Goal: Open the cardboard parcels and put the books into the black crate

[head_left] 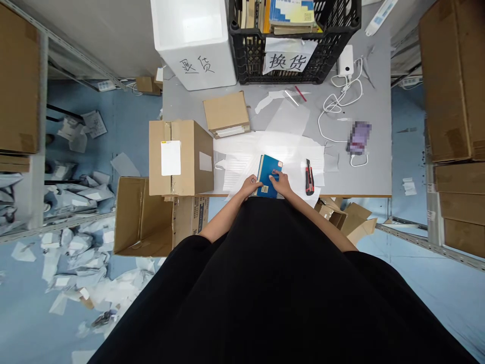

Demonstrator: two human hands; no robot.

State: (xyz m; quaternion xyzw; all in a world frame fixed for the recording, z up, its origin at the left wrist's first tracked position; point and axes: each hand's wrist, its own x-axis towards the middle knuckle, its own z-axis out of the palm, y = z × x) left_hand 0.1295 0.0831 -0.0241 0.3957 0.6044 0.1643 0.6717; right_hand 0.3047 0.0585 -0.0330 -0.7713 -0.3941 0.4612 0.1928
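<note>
A blue book (268, 167) with a pale label near its bottom corner is at the table's front edge, over white paper sheets (238, 172). Its cover faces up and its pale page edges show on the left. My left hand (249, 186) grips the lower left side of the book, fingers closed. At the right side, my right hand (281, 184) is closed on the book, thumb and fingers over the cover. A red and black utility knife (309, 178) lies on the paper to the right of my right hand.
Left on the table are a taped cardboard box (182, 156) and a smaller carton (226, 112). Behind stand a white bin (200, 60) and a black crate (250, 55) of books. A phone (358, 137) with a white cable lies right. An open carton (142, 217) sits below left.
</note>
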